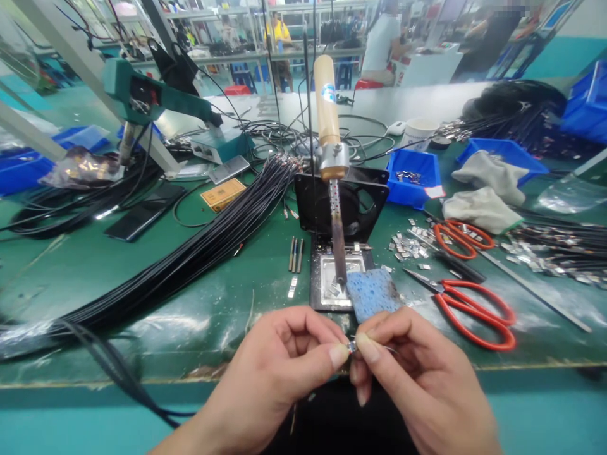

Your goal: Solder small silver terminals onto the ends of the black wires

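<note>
Just in front of the table edge, my left hand (294, 354) and my right hand (408, 366) meet fingertip to fingertip. Between their thumbs and forefingers sits a tiny silvery metal connector (351, 346), mostly covered by the fingers. Both hands are closed in a pinch on it. Directly beyond them, a soldering iron (329, 101) with a wooden handle is clamped tip down over a small metal tray (323, 278). A blue sponge (374, 294) lies beside the tip, close to my right fingers.
Red-handled scissors (474, 309) and loose metal connectors (410, 245) lie to the right. A thick bundle of black cables (190, 259) crosses the left side. Behind the iron stands a black fan (341, 202), with a blue bin (412, 177) beside it. People sit farther back.
</note>
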`<action>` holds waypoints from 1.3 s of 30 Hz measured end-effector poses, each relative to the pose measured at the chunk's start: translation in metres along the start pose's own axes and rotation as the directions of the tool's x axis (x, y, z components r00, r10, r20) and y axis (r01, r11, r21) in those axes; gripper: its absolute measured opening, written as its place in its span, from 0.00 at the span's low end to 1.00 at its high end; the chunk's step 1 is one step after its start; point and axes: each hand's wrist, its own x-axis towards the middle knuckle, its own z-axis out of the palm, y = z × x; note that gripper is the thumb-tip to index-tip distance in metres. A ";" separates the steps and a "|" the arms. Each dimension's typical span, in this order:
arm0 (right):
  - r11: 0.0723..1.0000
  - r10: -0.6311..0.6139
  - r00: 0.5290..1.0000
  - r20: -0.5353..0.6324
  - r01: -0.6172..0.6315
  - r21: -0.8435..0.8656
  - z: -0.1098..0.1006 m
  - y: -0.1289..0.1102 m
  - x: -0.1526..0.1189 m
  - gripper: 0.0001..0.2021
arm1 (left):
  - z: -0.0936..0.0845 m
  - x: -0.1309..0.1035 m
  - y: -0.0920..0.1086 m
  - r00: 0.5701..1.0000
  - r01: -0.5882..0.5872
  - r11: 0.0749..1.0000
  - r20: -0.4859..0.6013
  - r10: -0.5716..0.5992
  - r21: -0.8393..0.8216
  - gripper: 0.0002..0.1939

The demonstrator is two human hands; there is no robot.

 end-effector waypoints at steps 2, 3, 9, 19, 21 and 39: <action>0.996 -0.061 0.998 -0.024 0.059 -0.070 -0.001 0.001 0.000 0.03 | 0.000 0.000 0.000 1.000 0.009 1.000 -0.015 -0.009 -0.019 0.09; 0.988 -0.107 0.993 -0.049 0.100 -0.119 -0.001 0.002 0.000 0.04 | 0.001 0.001 0.000 1.000 0.014 1.000 -0.026 -0.014 -0.021 0.09; 0.883 -0.386 0.912 -0.139 0.322 -0.342 -0.001 0.003 -0.004 0.09 | 0.003 0.004 0.003 0.996 0.026 0.999 -0.089 -0.030 -0.045 0.10; 0.846 -0.449 0.885 -0.123 0.376 -0.379 0.002 0.003 0.002 0.13 | 0.001 0.009 0.005 0.995 0.052 0.994 -0.078 -0.060 -0.099 0.11; 0.847 -0.454 0.883 -0.121 0.385 -0.367 0.002 0.003 0.002 0.13 | 0.001 0.009 0.005 0.995 0.045 0.995 -0.083 -0.053 -0.093 0.11; 0.839 -0.459 0.882 -0.102 0.393 -0.377 0.003 0.003 0.007 0.11 | 0.000 0.008 0.004 0.996 0.041 0.997 -0.074 -0.045 -0.059 0.11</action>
